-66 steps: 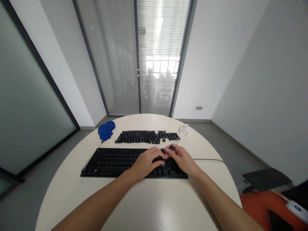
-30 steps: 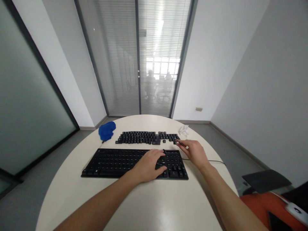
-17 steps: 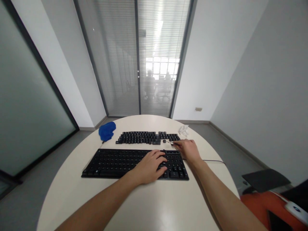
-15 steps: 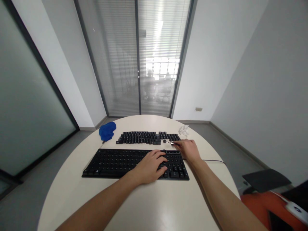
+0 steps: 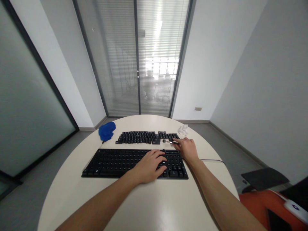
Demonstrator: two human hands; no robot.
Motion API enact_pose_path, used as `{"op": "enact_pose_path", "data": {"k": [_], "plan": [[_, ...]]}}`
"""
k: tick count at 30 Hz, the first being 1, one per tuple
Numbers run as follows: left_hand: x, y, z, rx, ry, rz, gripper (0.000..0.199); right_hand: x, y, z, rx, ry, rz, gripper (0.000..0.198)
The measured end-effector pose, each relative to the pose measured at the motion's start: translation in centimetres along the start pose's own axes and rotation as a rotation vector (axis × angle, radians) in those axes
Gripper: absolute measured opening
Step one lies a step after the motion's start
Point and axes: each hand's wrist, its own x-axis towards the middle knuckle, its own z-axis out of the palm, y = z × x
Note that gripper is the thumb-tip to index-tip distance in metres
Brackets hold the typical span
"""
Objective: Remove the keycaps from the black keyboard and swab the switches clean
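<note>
A black keyboard (image 5: pixel 115 163) lies across the table, with many of its keycaps off and several still on at the right end. On its right half rests my left hand (image 5: pixel 152 165), fingers apart and holding nothing. Beyond the keyboard's far right corner, my right hand (image 5: pixel 187 149) pinches a small keycap puller (image 5: pixel 174 142) with a dark handle and a shiny metal end pointing left. A single black keycap (image 5: pixel 164 141) is at that end; whether they touch is too small to tell. Rows of loose black keycaps (image 5: pixel 137 137) lie behind the keyboard.
A blue cloth (image 5: pixel 107 131) lies at the table's far left, and crumpled white tissue (image 5: pixel 183 129) at the far right. A thin cable (image 5: pixel 211 159) runs off the right edge. An orange chair seat (image 5: pixel 252 208) bears a dark flat object and a white device. The round table (image 5: pixel 154 205) has a curved edge.
The view has shifted very slightly. My right hand has turned a little and more of the puller's dark handle shows. My left hand keeps its place on the keyboard.
</note>
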Motion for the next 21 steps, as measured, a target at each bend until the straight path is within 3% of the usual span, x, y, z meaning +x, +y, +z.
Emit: {"op": "enact_pose_path", "data": {"k": [5,9,16,21], "plan": [[-0.2,-0.2,0.1,0.014,-0.005,-0.026,0.046,-0.3,-0.6,-1.7,0.121,0.114,0.064,0.022],[-0.3,-0.5,-0.1,-0.021,-0.024,-0.042,0.044,-1.4,-0.7,-3.1,0.457,0.162,0.05,0.033],[-0.5,-0.7,-0.7,-0.014,-0.003,-0.06,0.031,-3.0,-1.4,-3.9,1.041,-0.15,0.008,0.038],[-0.6,-0.7,-0.4,-0.025,-0.001,-0.073,0.031,-3.2,-2.4,-4.4,1.117,-0.33,-0.068,0.038]]}}
